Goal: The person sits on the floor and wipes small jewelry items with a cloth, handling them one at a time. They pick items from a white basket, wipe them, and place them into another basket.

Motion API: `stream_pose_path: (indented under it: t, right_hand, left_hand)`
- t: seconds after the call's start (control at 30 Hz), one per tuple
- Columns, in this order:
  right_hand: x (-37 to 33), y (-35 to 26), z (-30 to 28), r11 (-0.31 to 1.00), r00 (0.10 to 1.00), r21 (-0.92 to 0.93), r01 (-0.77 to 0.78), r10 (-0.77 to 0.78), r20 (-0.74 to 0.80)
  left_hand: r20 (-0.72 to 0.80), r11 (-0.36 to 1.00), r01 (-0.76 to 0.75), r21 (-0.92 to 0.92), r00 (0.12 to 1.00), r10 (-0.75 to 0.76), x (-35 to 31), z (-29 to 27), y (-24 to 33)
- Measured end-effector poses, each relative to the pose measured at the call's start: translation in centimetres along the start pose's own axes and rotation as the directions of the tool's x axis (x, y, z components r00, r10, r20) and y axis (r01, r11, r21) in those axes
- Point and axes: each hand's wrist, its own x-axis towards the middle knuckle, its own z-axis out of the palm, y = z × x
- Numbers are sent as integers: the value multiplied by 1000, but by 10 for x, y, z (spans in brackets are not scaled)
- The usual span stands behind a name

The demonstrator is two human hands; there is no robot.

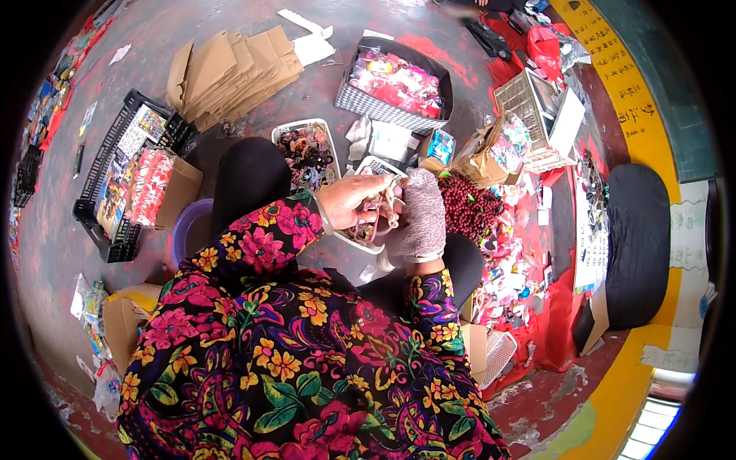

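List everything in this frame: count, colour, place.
cardboard stack: one, brown, upper left
large crate: one, black, left
basin: one, purple, left
checked box: one, grey, top centre
far basket: one, white, centre
near basket: one, white, centre
berry bunch: one, dark red, centre right
slatted crate: one, cream, upper right
cartons: several, brown, scattered
small clutter: uncountable, mixed, right
floral top: one, multicoloured, foreground
left hand: one, bare, centre, holding pinkish bands
right hand: one, mauve covered, centre

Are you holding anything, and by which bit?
Pinkish, band-like pieces seem held in the left hand; which part is too small to tell.
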Motion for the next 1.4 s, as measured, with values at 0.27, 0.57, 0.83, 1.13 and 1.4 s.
stream_pose_path:
  t: [0.27,0.57,0.83,1.13,1.4]
  right_hand:
    - [-4,7,14,905,976,379,-193,136,171]
    - [-1,-6,6,981,977,-47,186,-190,-95]
    - [4,-9,3,985,982,22,174,-171,-85]
    - [1,-2,15,986,998,158,59,-57,-19]
    - [-9,23,26,996,995,25,-87,89,-53]
  left_hand:
    - [-39,999,-29,-33,999,28,0,-12,-4]
    - [-32,997,-64,49,997,66,-1,-2,-3]
    - [-29,986,-154,68,987,156,2,-9,-3]
    - [-28,988,-140,72,989,142,-1,-5,-1]
    - [-146,962,-90,256,981,131,3,-4,-12]
